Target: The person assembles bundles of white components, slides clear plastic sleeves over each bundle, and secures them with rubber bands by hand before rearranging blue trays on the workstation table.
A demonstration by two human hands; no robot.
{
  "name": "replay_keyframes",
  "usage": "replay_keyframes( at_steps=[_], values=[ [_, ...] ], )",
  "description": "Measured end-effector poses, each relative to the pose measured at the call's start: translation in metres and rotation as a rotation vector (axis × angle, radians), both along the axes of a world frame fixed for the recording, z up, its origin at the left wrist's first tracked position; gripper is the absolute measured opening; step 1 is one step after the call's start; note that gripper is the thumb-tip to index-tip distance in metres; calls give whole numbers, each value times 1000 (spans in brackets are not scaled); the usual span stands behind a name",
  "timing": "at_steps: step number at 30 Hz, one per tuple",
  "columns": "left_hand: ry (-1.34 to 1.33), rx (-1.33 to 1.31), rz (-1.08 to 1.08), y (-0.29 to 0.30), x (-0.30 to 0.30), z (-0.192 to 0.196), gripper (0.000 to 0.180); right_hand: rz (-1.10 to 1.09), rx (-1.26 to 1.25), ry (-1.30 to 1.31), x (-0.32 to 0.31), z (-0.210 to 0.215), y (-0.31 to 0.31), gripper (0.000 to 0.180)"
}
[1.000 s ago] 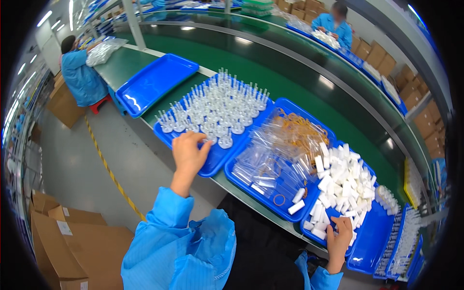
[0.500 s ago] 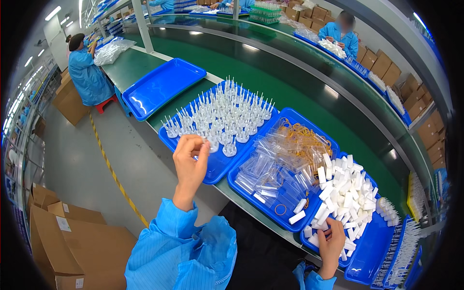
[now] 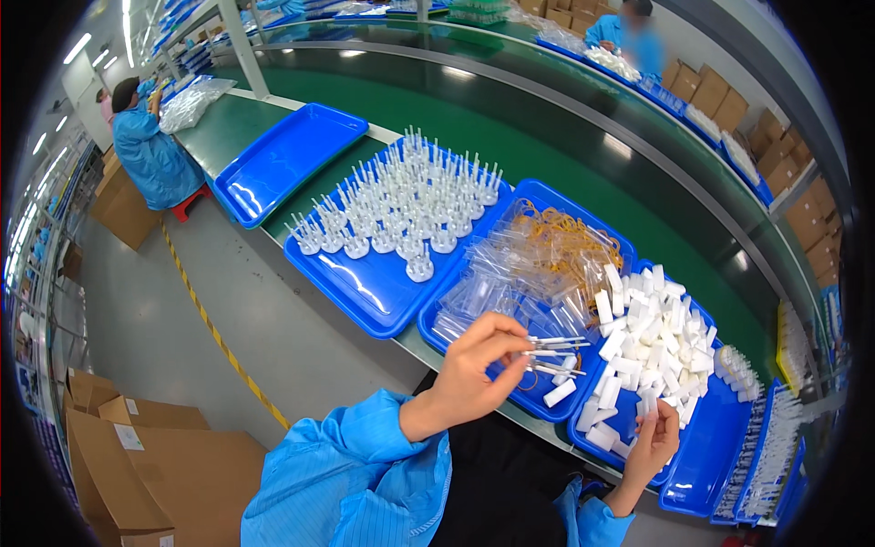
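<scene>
My left hand [image 3: 476, 372] is closed on a pronged piece [image 3: 558, 356] whose several thin white pins with metal-looking ends point right; its base is hidden by my fingers. It hangs over the near edge of a blue tray [image 3: 436, 314] with clear plastic sleeves [image 3: 492, 283] and yellow-brown rubber bands [image 3: 576, 239]. My right hand [image 3: 656, 447] pinches a small white block [image 3: 648, 404] at the near side of a pile of white blocks [image 3: 661, 333]. To the left, many upright pronged pieces with round clear bases [image 3: 417, 263] stand in another blue tray [image 3: 365, 290].
An empty blue tray [image 3: 292, 159] lies at the far left of the bench. Behind the trays runs a green conveyor belt [image 3: 437, 100]. Racks of pin pieces [image 3: 770, 447] stand at right. Open cardboard boxes [image 3: 200, 474] sit on the floor. Two co-workers [image 3: 150, 146] sit farther off.
My left hand has lifted a pronged piece out of its tray and swung right, turning the pins sideways. My right hand has come up from the pile with a white block.
</scene>
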State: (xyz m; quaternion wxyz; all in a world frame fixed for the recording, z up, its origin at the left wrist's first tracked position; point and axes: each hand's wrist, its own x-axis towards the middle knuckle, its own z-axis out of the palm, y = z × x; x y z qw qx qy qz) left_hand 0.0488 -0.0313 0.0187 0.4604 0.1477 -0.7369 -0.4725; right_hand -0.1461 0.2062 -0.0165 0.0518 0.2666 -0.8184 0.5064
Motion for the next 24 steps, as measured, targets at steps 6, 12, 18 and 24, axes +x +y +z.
replay_keyframes(
  at_steps=[6, 12, 18, 24],
  values=[
    [-79, -180, 4, 20, -22, -1, 17, 177, -441, -217, 38, 36, -34, 19],
    [-77, -167, -64, 27, -35, -6, 18, 439, -362, 176, 62, 47, -75, 22],
    [-65, -71, -4, 33, -37, -10, 18, 278, -177, 261, 60, 46, -81, 17],
    [-69, -213, -91, 35, -37, -13, 25, 273, -316, -54, 59, 38, -79, 14]
  ],
)
